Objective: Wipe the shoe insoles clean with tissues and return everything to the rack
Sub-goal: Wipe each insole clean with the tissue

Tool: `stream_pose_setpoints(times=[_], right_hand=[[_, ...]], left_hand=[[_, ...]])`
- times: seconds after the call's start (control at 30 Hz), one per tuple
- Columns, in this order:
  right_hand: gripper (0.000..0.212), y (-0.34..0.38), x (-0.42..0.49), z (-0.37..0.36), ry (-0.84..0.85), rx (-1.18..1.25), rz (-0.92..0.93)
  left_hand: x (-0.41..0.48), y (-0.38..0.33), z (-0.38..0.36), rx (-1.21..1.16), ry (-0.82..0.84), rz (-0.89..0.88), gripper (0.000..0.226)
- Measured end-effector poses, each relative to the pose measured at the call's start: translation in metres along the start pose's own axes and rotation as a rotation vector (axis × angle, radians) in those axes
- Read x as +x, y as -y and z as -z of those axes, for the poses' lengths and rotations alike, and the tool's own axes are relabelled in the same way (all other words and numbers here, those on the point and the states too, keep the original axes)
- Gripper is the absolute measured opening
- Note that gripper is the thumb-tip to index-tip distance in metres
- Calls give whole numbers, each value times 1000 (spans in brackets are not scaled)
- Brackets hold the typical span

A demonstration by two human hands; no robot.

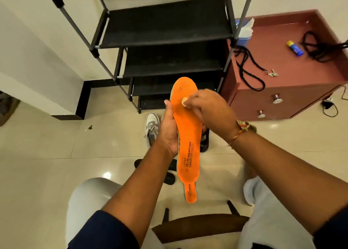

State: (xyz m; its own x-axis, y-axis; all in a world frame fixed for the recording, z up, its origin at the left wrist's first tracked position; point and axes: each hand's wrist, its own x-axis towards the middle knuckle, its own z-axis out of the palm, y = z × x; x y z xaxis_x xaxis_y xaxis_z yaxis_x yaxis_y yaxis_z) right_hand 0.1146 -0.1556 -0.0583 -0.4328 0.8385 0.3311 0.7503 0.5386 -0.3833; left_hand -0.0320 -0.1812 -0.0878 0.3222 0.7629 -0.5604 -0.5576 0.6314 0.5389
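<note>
Insole: long orange foam insole [187, 145] at centre, toe pointing to 12 o'clock.
Left hand [168, 130]: grips its 9 o'clock edge.
Right hand [209, 109]: pinches a small white tissue wad [183, 102] against the forefoot.
Technique: firm short strokes — brace underneath — probably toe to heel.

Left grip [169, 132] curled tight, right grip [209, 110] pinching, forearms converging.

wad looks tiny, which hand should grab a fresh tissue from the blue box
Probably right: the blue tissue box sits on that side, the right hand pinches only the tissue wad, and the left hand grips the insole.
</note>
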Motion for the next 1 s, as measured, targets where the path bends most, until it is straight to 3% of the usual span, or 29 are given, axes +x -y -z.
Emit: stream_pose_setpoints(times=[0.2,0.33,0.47,0.7,0.87,1.0], right_hand=[[19,3,26,22,-110,-35,-97],[19,29,11,10,3,81,-16],[21,38,4,4,111,127,51],[23,-4,34,19,-93,-7,-132],[23,-11,24,18,-141,24,-198],[18,3,-3,11,-81,88,-159]], left_hand=[[-24,1,-15,2,36,91,90],[-22,-3,-9,8,22,-8,78],[-19,-6,0,-22,9,-40,83],[-19,-2,0,60,103,62,91],[-17,-3,3,47,114,72,93],[-16,-7,7,23,84,17,89]])
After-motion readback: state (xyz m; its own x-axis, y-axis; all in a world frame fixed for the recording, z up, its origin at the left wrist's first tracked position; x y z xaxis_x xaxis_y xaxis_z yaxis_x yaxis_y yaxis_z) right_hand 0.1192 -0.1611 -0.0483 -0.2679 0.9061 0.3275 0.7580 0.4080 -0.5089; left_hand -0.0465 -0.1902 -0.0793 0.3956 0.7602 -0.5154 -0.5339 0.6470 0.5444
